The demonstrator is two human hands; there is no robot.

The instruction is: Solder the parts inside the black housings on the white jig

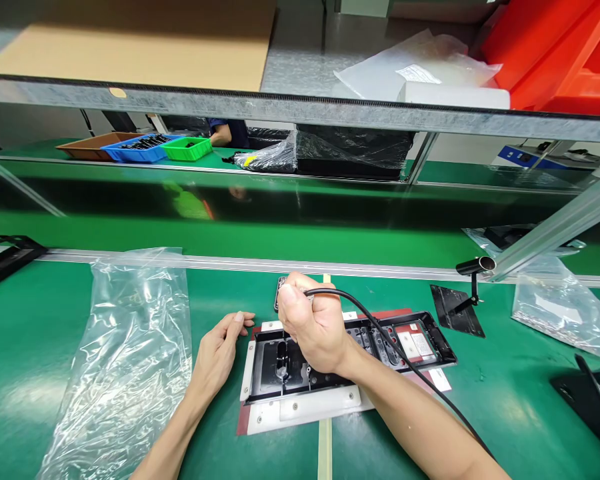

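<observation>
A long black plastic housing [267, 380] lies with its open side up in a fixture of white strips [325, 401] on a reddish base. Above the housing's middle, my right hand [315, 327] is closed in a fist around a corded tool, mostly hidden by the fingers. Its black cable [370, 313] leaves the top of the fist and runs over my forearm to the lower right. My left hand [219, 350] rests on the green table beside the fixture's left end, fingers stretched out, and nothing visible in it.
A clear plastic bag [130, 360] lies at left. A small black stand with a tube holder [475, 265] and a bag of small parts [560, 307] are at right. A metal shelf [300, 110] crosses above. Beyond it are coloured bins [187, 151] and a person's arm [221, 135].
</observation>
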